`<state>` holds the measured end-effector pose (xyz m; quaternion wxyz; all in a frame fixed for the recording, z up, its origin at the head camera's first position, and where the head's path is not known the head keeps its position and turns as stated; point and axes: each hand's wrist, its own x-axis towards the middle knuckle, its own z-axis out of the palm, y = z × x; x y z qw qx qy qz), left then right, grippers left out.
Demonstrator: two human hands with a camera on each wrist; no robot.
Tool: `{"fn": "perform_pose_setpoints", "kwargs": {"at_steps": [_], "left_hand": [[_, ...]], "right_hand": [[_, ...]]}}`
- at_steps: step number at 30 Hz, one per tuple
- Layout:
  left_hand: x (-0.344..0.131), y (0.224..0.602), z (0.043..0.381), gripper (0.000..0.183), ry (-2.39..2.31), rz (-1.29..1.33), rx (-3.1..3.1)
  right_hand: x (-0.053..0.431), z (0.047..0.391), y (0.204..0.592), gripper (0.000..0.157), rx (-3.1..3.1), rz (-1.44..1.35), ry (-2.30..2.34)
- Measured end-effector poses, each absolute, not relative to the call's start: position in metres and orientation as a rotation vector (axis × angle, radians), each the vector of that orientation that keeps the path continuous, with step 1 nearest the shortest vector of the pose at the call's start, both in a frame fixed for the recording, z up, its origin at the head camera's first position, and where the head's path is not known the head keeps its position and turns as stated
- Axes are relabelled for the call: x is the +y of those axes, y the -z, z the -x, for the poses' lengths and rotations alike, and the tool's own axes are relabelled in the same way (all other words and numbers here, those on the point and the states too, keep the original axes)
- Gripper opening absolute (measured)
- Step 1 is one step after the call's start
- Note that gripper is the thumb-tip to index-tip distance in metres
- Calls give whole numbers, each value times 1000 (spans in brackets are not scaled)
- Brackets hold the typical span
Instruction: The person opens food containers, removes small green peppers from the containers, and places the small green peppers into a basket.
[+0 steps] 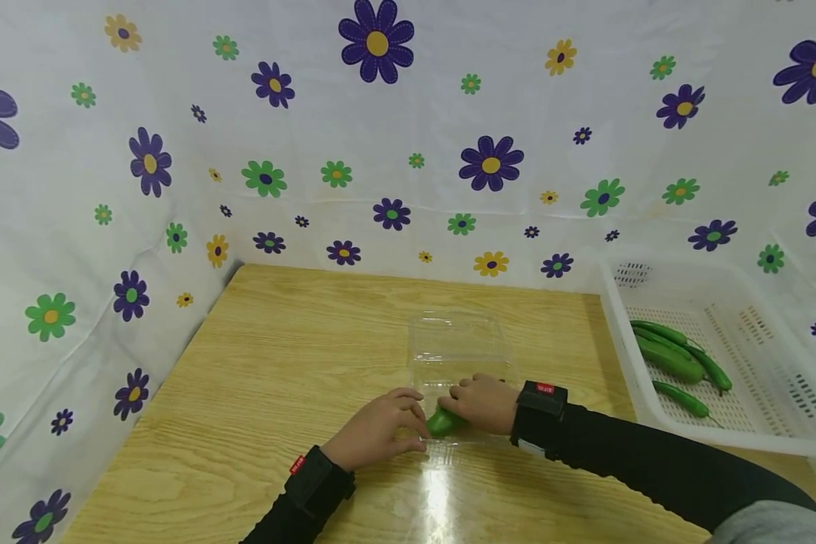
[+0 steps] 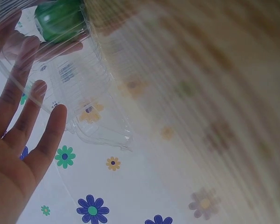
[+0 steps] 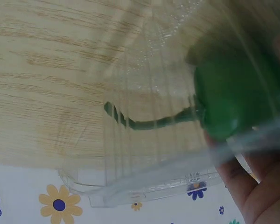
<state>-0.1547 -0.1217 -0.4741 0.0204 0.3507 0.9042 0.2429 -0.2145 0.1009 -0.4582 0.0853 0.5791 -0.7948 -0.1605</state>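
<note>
A clear plastic clamshell box [image 1: 457,344] lies open on the wooden table [image 1: 279,363]. At its near edge my right hand [image 1: 464,402] grips a green pepper [image 1: 441,421] and holds it down inside the box. In the right wrist view the pepper [image 3: 226,95] shows through the clear plastic with its thin curved stem [image 3: 144,122], and my fingers [image 3: 256,186] are under it. My left hand [image 1: 408,425] touches the box's left near side. In the left wrist view its fingers [image 2: 35,116] lie straight against the plastic [image 2: 91,88], with the pepper [image 2: 60,18] just beyond.
A white perforated basket [image 1: 782,355] stands at the right edge of the table with several long green peppers [image 1: 673,359] in it. Flowered white cloth [image 1: 381,151] walls in the back and left sides.
</note>
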Motion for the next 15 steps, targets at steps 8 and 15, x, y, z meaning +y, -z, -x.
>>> {"fn": "perform_pose_setpoints", "kwargs": {"at_steps": [8, 15], "left_hand": [[-121, 475, 155, 14, -747, -1105, 2816], [-121, 476, 155, 14, -748, -1096, 2809]], "right_hand": [[103, 217, 469, 23, -2351, -1707, 469], [103, 219, 471, 24, -2349, -1695, 427]]}}
